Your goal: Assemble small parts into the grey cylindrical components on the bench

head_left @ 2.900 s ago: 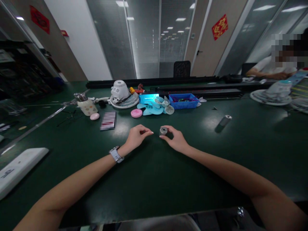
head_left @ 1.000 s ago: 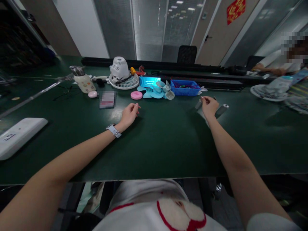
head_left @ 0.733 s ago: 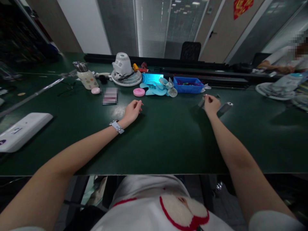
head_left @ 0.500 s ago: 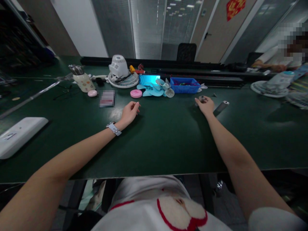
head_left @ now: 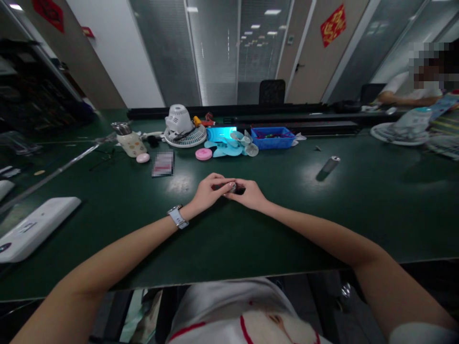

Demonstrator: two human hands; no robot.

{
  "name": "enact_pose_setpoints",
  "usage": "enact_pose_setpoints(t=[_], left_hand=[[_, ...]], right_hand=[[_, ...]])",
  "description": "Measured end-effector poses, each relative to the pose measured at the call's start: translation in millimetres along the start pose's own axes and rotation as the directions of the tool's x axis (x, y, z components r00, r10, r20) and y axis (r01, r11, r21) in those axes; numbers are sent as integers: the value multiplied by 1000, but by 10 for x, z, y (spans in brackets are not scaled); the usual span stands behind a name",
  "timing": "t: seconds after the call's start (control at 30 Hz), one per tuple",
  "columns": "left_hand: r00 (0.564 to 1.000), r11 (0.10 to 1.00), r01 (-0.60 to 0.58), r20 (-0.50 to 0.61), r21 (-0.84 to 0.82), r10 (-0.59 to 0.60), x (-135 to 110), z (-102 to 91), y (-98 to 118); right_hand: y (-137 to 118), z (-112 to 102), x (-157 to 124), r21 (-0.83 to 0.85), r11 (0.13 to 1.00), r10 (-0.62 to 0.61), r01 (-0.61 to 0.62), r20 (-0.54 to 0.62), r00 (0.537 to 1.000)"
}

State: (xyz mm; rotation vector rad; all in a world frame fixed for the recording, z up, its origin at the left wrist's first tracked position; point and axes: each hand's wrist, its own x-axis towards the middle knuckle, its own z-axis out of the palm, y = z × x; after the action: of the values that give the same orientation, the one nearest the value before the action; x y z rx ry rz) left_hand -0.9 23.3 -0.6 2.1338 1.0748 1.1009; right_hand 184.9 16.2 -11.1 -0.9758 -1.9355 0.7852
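Note:
My left hand [head_left: 209, 192] and my right hand [head_left: 254, 195] meet over the middle of the table. Between their fingertips is a small silvery round metal piece [head_left: 233, 187], mostly covered by fingers, so its exact kind is unclear. Both hands are closed on it, thumbs and fingers pinching from either side. Off to the right, a short silvery metal cylinder [head_left: 334, 162] stands by itself on the green tabletop [head_left: 287, 243]. A pale watch [head_left: 177, 217] is on my left wrist.
At the back are a white fan body on its grille [head_left: 184, 138], blue fan blades [head_left: 229, 149], a lit phone [head_left: 222, 134] and a blue bin [head_left: 272, 138]. A pink disc [head_left: 204, 154] lies nearer. A white case [head_left: 39, 229] sits left; a person [head_left: 409, 93] sits far right.
My right hand has carried the small metal piece from the right to the middle. My left hand has moved right and closed on it too. The view has tilted slightly upward.

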Motion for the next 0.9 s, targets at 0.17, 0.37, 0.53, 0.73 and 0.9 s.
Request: enact_pose_setpoints(t=[0.17, 0.37, 0.53, 0.73, 0.9], left_hand=[[999, 1000, 3, -55, 22, -2, 55, -75, 80], [978, 984, 9, -205, 179, 28, 41, -342, 6], [997, 929, 75, -2, 363, -80, -42, -358, -359], [989, 930, 142, -7, 339, -148, -32, -298, -401], [922, 943, 317, -264, 97, -283, -5, -288, -362]], right_hand=[[38, -54, -9, -54, 999, 0, 0, -4, 1000], [17, -33, -27, -40, 999, 3, -2, 19, 1000], [57, -128, -21, -60, 998, 34, -38, -61, 998], [697, -1022, 137, -212, 939, 82, -271, -628, 774], [1238, -1702, 71, -250, 786, 174, -566, -788, 590]])
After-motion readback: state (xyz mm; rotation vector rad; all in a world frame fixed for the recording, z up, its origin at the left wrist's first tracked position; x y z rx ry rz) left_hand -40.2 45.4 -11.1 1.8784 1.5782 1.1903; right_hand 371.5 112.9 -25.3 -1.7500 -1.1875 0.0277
